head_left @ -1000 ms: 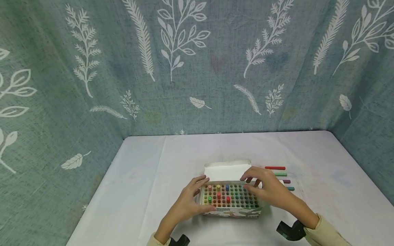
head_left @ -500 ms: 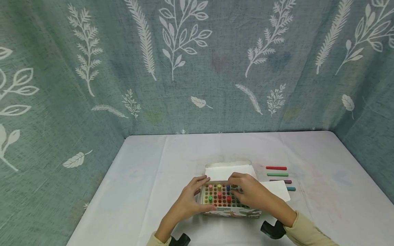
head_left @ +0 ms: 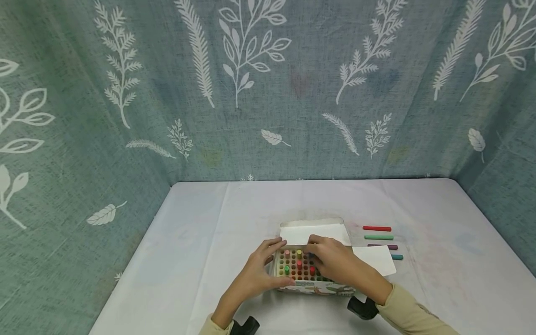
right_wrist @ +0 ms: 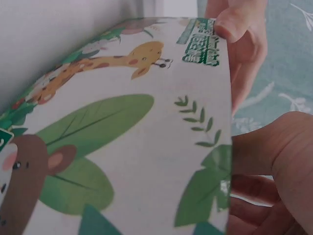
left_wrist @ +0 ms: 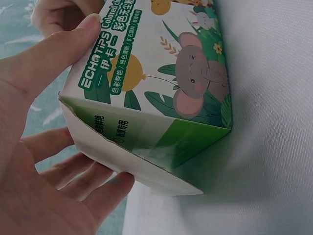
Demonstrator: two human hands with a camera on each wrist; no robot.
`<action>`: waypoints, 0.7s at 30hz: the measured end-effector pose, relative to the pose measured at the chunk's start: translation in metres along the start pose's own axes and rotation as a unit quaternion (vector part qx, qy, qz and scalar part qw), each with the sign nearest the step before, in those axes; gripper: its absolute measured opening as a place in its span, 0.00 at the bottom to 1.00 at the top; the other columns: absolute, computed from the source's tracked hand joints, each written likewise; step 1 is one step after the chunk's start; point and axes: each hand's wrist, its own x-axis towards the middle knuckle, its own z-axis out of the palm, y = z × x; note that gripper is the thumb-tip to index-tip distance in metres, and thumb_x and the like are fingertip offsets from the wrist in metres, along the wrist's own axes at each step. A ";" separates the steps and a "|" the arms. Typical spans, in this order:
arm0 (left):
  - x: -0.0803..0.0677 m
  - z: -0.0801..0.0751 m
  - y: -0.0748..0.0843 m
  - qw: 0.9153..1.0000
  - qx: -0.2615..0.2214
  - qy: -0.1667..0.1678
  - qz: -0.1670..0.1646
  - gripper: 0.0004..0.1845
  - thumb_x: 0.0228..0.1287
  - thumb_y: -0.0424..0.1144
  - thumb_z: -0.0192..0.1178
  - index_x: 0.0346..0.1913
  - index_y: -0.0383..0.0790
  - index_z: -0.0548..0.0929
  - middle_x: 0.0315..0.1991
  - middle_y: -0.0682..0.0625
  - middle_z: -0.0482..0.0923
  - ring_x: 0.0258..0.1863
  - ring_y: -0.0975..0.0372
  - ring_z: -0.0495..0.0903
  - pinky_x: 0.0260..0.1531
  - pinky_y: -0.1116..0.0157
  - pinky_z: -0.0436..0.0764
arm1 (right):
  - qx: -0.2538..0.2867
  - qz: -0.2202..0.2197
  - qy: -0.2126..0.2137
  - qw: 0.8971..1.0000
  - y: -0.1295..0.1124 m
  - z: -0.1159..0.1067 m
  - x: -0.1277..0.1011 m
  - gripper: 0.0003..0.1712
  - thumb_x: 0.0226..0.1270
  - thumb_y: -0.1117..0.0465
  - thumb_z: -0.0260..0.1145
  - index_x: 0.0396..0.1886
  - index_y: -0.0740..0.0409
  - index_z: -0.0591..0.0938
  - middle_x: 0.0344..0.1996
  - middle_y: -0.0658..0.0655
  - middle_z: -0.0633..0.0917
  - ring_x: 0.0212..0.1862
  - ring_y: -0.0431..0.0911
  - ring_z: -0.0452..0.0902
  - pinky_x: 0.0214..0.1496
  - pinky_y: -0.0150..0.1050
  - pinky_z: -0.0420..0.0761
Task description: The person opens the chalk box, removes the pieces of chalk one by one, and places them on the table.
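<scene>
**Picking a chalk stick from the box**

Steadying the chalk box with left hand, thumb on the near wall, fingers curled round its nine o'clock end. Reaching in with right hand, fingertips bent down over the blue chalk at twelve o'clock of the palm; grip hidden, cannot tell. Next, likely: a firm pinch and a straight lift.

The white cardboard box printed with a giraffe and green leaves is filling the view, the right hand resting against its edge.
</scene>
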 end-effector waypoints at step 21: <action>0.001 0.001 -0.002 1.000 0.000 0.003 0.004 0.47 0.45 0.54 0.75 0.69 0.44 0.67 0.68 0.46 0.60 0.65 0.50 0.64 0.58 0.52 0.73 | 0.106 0.007 0.051 0.993 0.005 -0.017 0.000 0.06 0.58 0.73 0.67 0.33 0.61 0.84 0.34 0.52 0.79 0.33 0.40 0.79 0.32 0.26 0.80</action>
